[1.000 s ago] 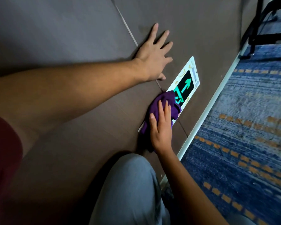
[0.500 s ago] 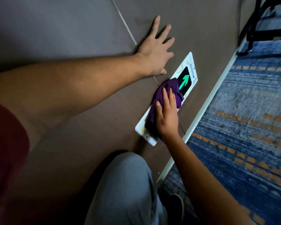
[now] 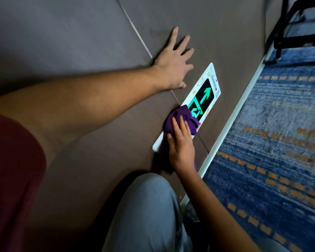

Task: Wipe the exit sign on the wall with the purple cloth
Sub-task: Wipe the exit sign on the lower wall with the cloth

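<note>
The exit sign [image 3: 205, 86] sits low on the brown wall [image 3: 80, 42], near the blue carpet [image 3: 271, 142]. The right hand [image 3: 182, 146] presses the purple cloth [image 3: 176, 118] against the sign's near half with straight fingers. The left hand [image 3: 173, 64] lies flat on the wall beside the sign, fingers spread.

The purple cloth [image 3: 179, 112] and right hand [image 3: 182, 148] hide the lower half of the exit sign [image 3: 205, 92].

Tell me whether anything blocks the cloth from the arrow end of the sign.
Nothing visible does. The purple cloth, under the right hand, lies on the exit sign, and the arrow end is bare. The left hand rests on the wall beside the sign, off it.
</note>
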